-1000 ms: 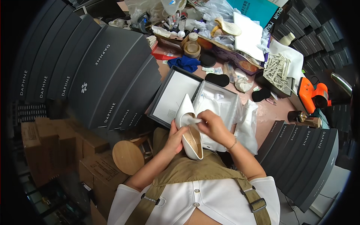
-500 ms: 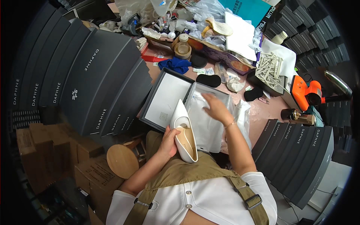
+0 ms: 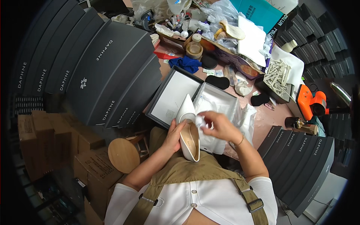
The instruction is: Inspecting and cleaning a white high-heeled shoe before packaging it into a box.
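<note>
A white pointed pump [image 3: 185, 109] with a beige insole is held upright over my lap, toe pointing away. My left hand [image 3: 173, 137] grips it from the left side, thumb across near the opening. Just right of the shoe's opening, my right hand [image 3: 221, 126] pinches a crumpled white wad [image 3: 200, 122], apparently paper. The fingertips partly hide it, and I cannot tell whether it touches the shoe. Beyond the hands lies an open dark grey shoebox [image 3: 174, 93], pale inside, with white wrapping [image 3: 221, 100] in its right part.
Tall stacks of dark shoeboxes [image 3: 120, 48] stand on the left, with more boxes [image 3: 300, 157] at the right. A tray of white sticks [image 3: 277, 77], an orange tool [image 3: 305, 103], a blue cloth [image 3: 185, 64] and black pads [image 3: 217, 81] lie on the table. A wooden stool [image 3: 123, 155] stands lower left.
My right hand has come from over the box's wrapping back to the shoe, now with the white wad in its fingers. My left hand still holds the shoe.
</note>
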Demonstrator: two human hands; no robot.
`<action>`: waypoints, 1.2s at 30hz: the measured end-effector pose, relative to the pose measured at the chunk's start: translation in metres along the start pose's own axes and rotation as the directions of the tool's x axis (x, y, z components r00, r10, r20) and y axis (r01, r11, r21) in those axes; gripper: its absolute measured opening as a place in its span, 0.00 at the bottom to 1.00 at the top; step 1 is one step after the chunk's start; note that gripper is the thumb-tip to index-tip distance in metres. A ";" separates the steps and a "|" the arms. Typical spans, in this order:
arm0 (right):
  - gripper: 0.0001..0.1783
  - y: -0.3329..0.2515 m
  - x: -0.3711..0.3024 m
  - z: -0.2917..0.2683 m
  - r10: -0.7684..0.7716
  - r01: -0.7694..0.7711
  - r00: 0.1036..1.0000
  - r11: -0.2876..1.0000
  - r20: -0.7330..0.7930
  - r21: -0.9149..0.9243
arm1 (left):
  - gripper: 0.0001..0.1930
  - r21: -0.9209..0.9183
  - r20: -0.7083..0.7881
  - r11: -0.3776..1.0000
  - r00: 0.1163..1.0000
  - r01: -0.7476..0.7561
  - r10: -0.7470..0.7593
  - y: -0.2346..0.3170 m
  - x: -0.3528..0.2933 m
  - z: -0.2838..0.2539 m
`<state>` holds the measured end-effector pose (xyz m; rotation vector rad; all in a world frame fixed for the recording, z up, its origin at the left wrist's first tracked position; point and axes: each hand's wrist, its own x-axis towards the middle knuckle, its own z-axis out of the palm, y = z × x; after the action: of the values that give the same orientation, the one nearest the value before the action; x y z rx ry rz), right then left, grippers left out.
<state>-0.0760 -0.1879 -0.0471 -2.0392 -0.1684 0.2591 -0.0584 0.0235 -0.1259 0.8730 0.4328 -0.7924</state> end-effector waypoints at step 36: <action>0.35 0.032 -0.029 0.035 0.241 -0.082 0.843 0.941 -0.481 0.327 | 0.39 0.633 0.439 0.611 0.871 -0.475 0.222 -0.009 -0.052 0.041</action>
<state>-0.1123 -0.1794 -0.0881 -1.7521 0.3646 -0.1608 -0.0977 0.0094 -0.0744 1.4947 -0.4022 -0.7087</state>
